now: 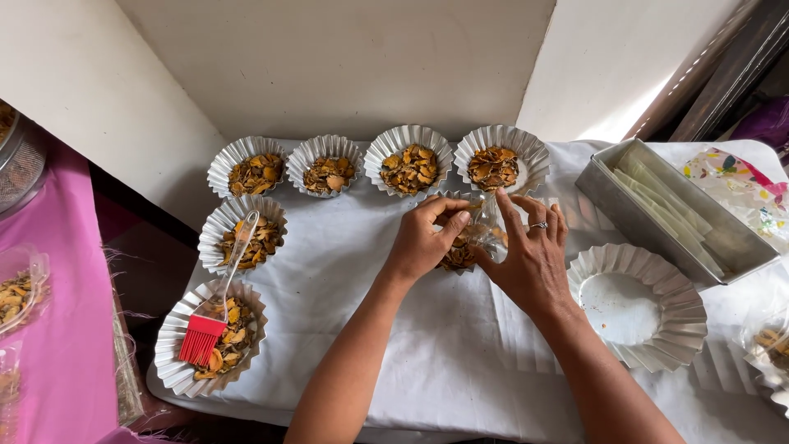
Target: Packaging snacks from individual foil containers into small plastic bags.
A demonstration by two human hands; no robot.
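While left hand (pixel 423 238) and right hand (pixel 530 255) meet — each grip pinched on clear bag (pixel 485 230) of chips.

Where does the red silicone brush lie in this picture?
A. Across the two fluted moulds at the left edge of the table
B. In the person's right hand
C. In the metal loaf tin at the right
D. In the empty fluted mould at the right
A: the red brush rests with its head in the nearest filled mould and its clear handle reaching over the mould behind it, away from both hands.
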